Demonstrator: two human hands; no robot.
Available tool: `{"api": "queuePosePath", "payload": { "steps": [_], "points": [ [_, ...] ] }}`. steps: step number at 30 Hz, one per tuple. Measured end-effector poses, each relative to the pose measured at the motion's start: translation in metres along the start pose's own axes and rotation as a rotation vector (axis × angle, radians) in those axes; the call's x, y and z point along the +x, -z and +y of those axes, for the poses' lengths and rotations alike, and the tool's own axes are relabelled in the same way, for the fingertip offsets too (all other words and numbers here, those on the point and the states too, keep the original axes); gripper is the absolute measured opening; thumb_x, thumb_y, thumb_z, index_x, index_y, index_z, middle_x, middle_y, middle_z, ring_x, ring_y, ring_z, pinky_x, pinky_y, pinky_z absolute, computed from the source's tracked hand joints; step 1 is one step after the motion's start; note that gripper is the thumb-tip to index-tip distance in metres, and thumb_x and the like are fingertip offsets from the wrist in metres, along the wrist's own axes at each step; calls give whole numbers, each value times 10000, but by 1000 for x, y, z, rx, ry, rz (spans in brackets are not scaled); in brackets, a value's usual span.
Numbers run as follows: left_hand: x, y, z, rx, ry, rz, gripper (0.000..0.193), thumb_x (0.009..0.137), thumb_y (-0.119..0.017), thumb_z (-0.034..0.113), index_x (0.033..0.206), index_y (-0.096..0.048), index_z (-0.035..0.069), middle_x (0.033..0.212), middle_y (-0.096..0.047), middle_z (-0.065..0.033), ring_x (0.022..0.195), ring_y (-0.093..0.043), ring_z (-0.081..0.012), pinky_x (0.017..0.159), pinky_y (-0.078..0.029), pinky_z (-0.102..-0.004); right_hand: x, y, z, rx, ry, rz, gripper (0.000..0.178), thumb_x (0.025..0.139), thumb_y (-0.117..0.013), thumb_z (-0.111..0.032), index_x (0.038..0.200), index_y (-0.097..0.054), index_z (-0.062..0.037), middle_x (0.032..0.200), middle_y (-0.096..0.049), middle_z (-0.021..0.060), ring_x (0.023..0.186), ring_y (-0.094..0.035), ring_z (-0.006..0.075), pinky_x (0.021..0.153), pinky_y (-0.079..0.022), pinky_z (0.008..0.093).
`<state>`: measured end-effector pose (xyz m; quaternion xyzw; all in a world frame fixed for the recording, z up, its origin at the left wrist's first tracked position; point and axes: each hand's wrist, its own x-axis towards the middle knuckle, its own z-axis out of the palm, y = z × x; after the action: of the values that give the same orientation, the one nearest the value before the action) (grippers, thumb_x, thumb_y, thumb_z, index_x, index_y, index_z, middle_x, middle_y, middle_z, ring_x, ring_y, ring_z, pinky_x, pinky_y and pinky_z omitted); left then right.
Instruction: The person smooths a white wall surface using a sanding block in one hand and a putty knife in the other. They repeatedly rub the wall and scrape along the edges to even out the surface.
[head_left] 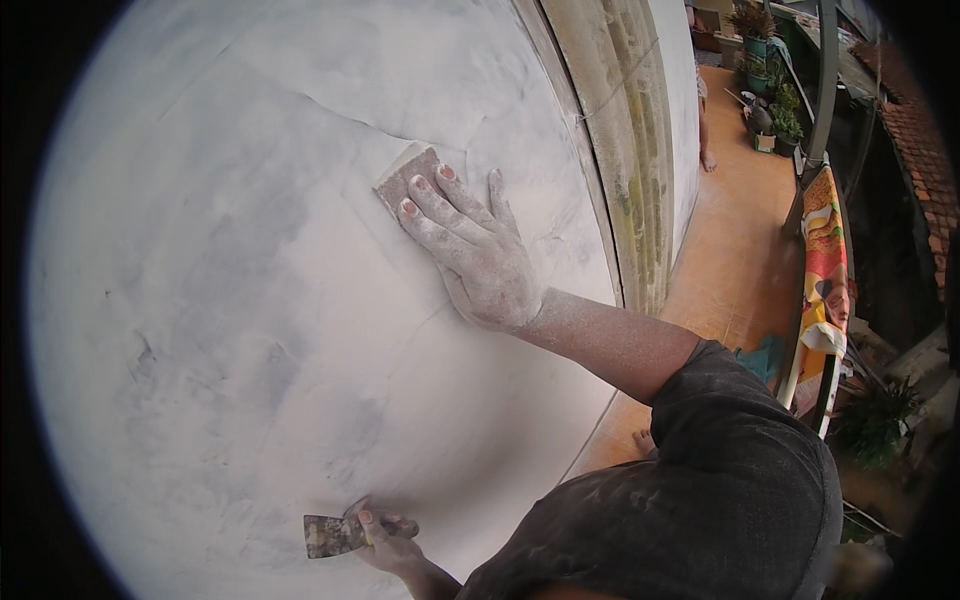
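Observation:
A white, patchily smoothed wall (250, 300) with grey smears and fine cracks fills the left and middle. Against its upper part, my right hand (490, 265) presses a brownish piece of sandpaper (398, 180) with a pale edge. The fingers lie stretched over the sandpaper, and white dust coats hand and forearm. Low down by the wall, my left hand (392, 552) is closed around the handle of a putty knife (330, 537). Its wide, stained blade points left. Part of the left hand's grip is hidden.
Beside the wall runs a weathered grey-brown pillar (635, 140). An orange floor (735, 230) stretches away to the right, with potted plants (785, 115) and another person's leg (706, 135) farther off. A colourful cloth (825, 260) hangs on the railing at the right.

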<state>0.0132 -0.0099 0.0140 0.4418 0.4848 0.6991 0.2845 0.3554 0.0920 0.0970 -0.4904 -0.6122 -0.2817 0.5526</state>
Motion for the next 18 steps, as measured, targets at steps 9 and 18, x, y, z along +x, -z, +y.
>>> {"api": "queuePosePath", "payload": {
  "steps": [9, 18],
  "points": [
    [2, 3, 0, -11, -1, -77, 438, 931, -728, 325, 1082, -568, -54, 601, -506, -36, 426, -424, -104, 330, -293, -225, 45, 8, 10, -40, -15, 25, 467, 975, -486, -68, 1437, -521, -119, 1563, -440, 97, 1510, -294, 299, 1152, -114, 733],
    [1, 3, -3, 14, -62, -92, 518, 911, -747, 382, 1097, -564, -66, 605, -505, -36, 432, -430, -111, 336, -303, -228, -55, 8, -14, -89, 40, -157, 541, 949, -494, -76, 1478, -461, -183, 1568, -426, 39, 1502, -303, 246, 1147, -162, 750]
  ]
}}
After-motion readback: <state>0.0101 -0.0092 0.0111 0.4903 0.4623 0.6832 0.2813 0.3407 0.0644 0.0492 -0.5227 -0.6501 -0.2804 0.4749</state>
